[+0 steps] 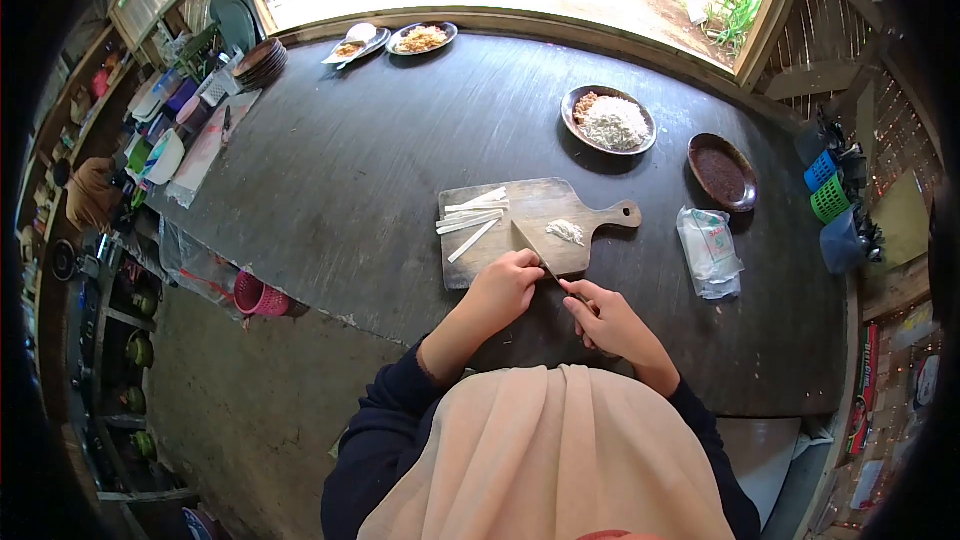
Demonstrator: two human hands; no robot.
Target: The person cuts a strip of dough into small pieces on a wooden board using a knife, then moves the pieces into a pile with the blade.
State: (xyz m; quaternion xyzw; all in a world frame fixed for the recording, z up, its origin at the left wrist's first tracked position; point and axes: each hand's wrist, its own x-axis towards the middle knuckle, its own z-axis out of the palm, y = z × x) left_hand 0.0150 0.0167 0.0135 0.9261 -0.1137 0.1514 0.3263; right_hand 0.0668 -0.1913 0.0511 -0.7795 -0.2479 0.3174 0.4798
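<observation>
My right hand (605,320) is closed round the handle of a knife (540,258), whose blade slants up and left over the wooden cutting board (560,195). Close beside the blade, my left hand (508,288) has its fingers curled together at the board's near edge; whatever they hold is hidden. Several long white strips (470,218) lie on the board's left part. A small heap of chopped white pieces (566,231) sits to the right of the blade, toward the board's handle.
Beyond the board stands a plate of white and brown food (613,123). To the right are a dark brown dish (722,172) and a plastic packet (710,252). Two food plates (421,38) stand by the window, near stacked brown plates (260,64). Another knife (227,123) lies far left.
</observation>
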